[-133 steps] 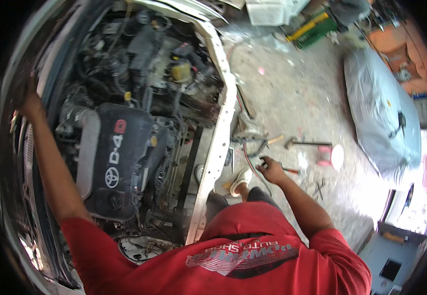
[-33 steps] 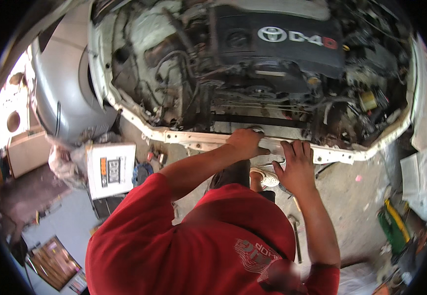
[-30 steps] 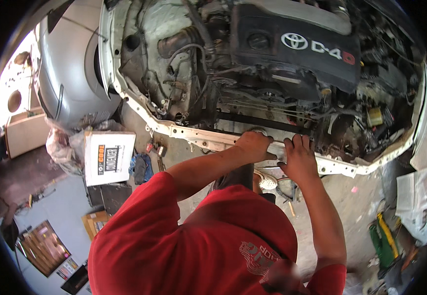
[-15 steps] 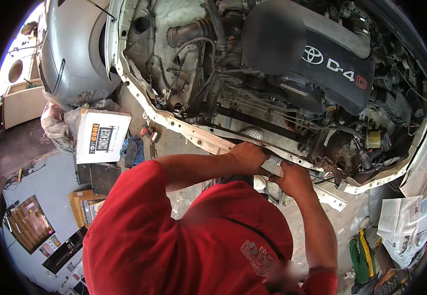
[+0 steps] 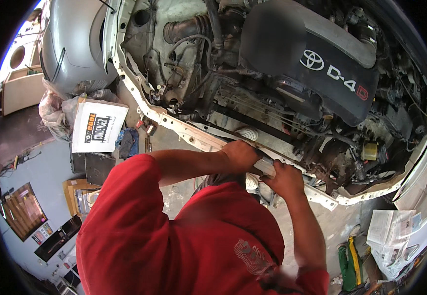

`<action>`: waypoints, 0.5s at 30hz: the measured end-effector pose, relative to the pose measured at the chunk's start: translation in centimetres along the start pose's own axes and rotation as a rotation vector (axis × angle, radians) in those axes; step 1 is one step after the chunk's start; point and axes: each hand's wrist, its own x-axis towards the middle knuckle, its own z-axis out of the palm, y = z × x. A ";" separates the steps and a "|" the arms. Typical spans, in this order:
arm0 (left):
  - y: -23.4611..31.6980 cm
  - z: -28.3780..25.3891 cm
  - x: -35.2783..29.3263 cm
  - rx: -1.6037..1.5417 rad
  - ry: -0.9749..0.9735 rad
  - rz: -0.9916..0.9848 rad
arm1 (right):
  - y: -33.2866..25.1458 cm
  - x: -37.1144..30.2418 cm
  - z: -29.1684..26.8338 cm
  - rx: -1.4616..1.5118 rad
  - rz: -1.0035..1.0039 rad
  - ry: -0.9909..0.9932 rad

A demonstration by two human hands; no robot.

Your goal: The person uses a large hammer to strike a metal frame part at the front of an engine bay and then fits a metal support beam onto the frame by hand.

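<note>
Both my hands are at the white front crossmember (image 5: 208, 139) of a car whose engine bay lies open. My left hand (image 5: 242, 156) is closed over the crossmember's top edge, at the left end of a pale, flat piece (image 5: 266, 168). My right hand (image 5: 285, 179) grips the other end of this piece, thumb toward the left hand. The fingers partly cover the piece, so its exact kind cannot be made out. Beyond the hands is the engine with its black cover (image 5: 339, 81).
To the left, a white carton (image 5: 100, 126) rests by plastic bags and a silver bumper (image 5: 71, 49). A red and black power tool (image 5: 147, 128) lies on the floor. At right are newspaper sheets (image 5: 389, 228) and green cloth with a yellow stripe (image 5: 353, 265).
The view has shifted and turned slightly. Both hands keep their grip on the pale piece at the crossmember, with little visible movement relative to the car.
</note>
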 end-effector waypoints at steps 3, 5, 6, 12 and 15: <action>-0.4 0.7 0.8 -0.013 0.087 -0.017 | 1.0 1.1 -0.7 0.007 -0.094 0.022; -0.6 0.7 1.1 -0.046 0.085 -0.031 | 1.3 1.5 -0.4 -0.002 -0.099 0.004; -0.3 0.1 0.8 -0.062 0.075 -0.033 | 1.5 1.6 0.0 0.017 -0.094 0.007; 0.1 0.0 -0.3 0.017 -0.078 -0.072 | -0.2 -0.4 1.1 0.111 -0.005 0.000; 0.6 -0.9 1.4 0.047 -0.091 -0.140 | 2.2 1.0 0.0 0.144 -0.102 -0.013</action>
